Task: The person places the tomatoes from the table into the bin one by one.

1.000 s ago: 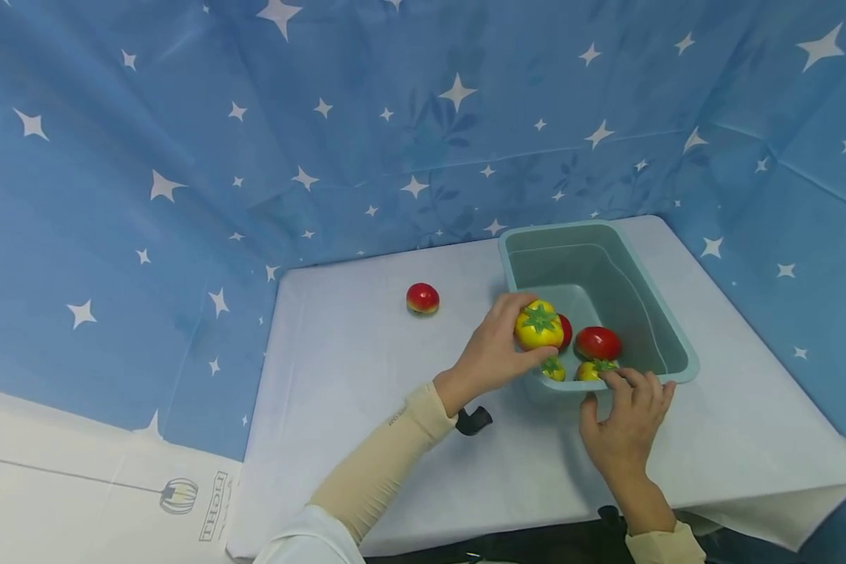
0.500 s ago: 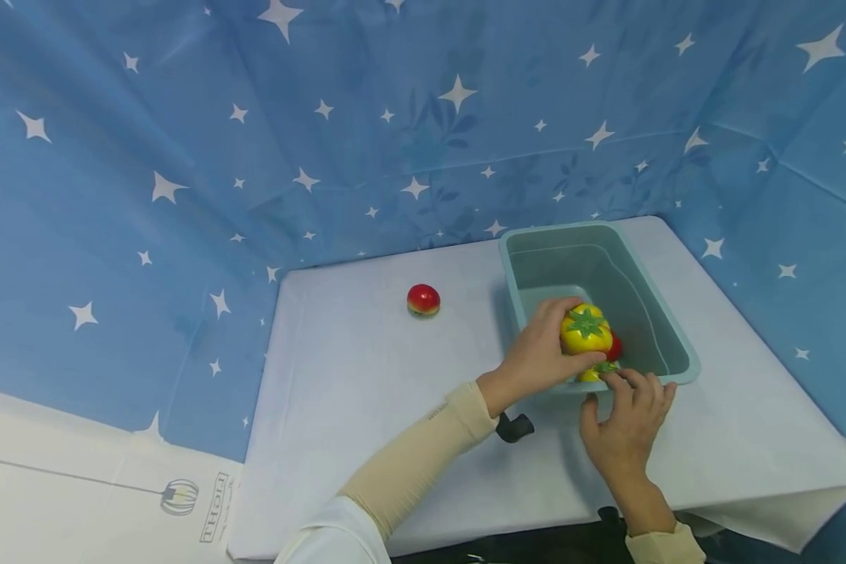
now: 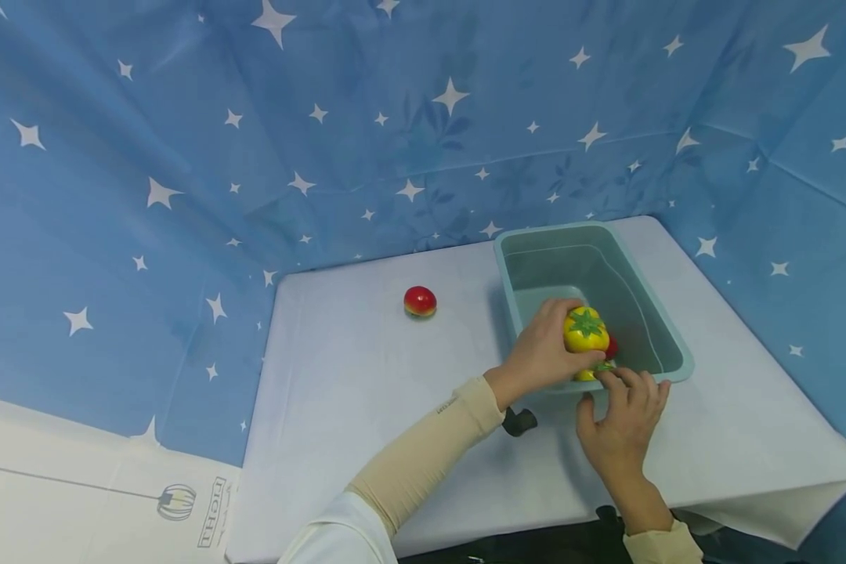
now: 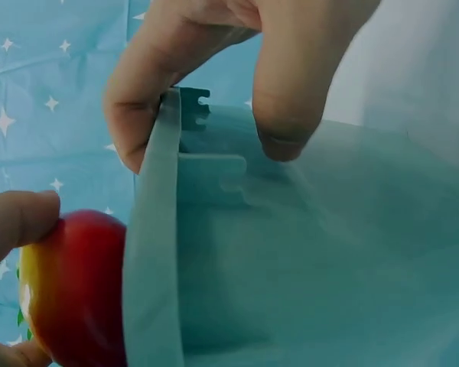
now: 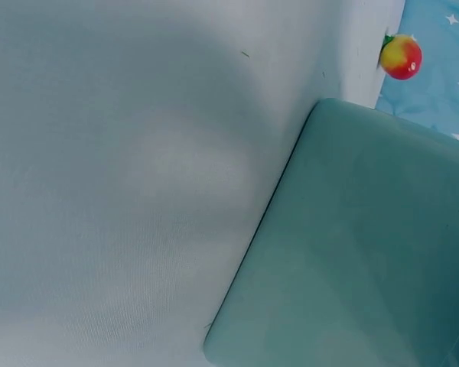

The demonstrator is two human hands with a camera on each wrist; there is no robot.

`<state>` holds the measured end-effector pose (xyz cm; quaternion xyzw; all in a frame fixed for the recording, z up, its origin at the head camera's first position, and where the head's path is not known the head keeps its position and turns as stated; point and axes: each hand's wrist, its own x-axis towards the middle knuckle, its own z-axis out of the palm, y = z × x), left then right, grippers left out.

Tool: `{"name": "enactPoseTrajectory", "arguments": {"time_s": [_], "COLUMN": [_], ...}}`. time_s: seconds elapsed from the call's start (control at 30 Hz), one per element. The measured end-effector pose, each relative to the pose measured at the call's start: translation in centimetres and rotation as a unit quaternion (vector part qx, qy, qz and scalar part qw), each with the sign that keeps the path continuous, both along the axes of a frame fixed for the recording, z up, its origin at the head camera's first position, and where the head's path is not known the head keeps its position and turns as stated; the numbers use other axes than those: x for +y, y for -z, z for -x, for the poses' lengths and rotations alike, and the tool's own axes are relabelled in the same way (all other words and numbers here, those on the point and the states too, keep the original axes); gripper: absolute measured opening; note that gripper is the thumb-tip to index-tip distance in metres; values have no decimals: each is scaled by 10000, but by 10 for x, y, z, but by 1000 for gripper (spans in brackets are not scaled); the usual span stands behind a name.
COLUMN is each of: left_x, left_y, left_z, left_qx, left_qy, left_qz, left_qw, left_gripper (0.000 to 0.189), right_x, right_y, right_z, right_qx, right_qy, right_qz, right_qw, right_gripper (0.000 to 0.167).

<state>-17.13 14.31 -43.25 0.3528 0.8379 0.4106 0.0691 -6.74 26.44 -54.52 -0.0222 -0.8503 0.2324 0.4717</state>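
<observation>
My left hand [image 3: 546, 345] pinches a yellow toy tomato [image 3: 586, 329] with a green star-shaped top, thumb in front and fingers behind. It is over the near end of a teal plastic basin [image 3: 567, 262]. In the left wrist view the held tomato [image 4: 88, 287] shows its red underside beside the basin rim [image 4: 153, 252]. My right hand [image 3: 623, 427] grips the near rim, fingertips hooked inside and thumb [image 4: 287, 92] outside. Below the held tomato, parts of a red tomato [image 3: 612, 346] and a yellow one [image 3: 583, 375] show inside the basin; the rest is hidden.
Another red toy tomato [image 3: 420, 301] lies on the white-covered table [image 3: 345, 376], left of the basin. A starry blue cloth [image 3: 366, 133] hangs behind and to the sides. The table's near edge runs in front of the person.
My left hand has carried the yellow tomato rightward from the basin's left side to over its near end, then almost stopped. My right hand stays on the rim.
</observation>
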Motion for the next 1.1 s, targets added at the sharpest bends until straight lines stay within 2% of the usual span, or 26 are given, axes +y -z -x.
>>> {"name": "enactPoseTrajectory", "arguments": {"time_s": [0.13,0.33,0.63,0.8,0.97,1.1], "left_x": [-2,-5,-8,-10,-17,-28], "left_y": [1,3,8,9,7,7], "left_z": [2,4,4,5,9,21], "left_qx": [87,230,479,268,-177,-219], "left_qy": [-93,-52,16,-31,-246,-511], "left_qz": [68,111,583,282,-104,-341], "left_qw": [9999,9997,9972,9992,9995,9979], "left_gripper": [73,74,82,87,81,75], "right_x": [-1,-1,-1,-1,-2,-3], "right_y": [0,0,0,-1,-2,-3], "right_z": [0,0,-1,-1,-1,-1], "right_qx": [-55,-117,-216,-244,-258,-260], "right_qy": [19,39,31,28,48,47], "right_qz": [4,-22,-51,-47,-26,21], "right_qw": [10000,9999,9997,9997,9997,9996], "right_gripper": [33,34,36,37,38,37]}}
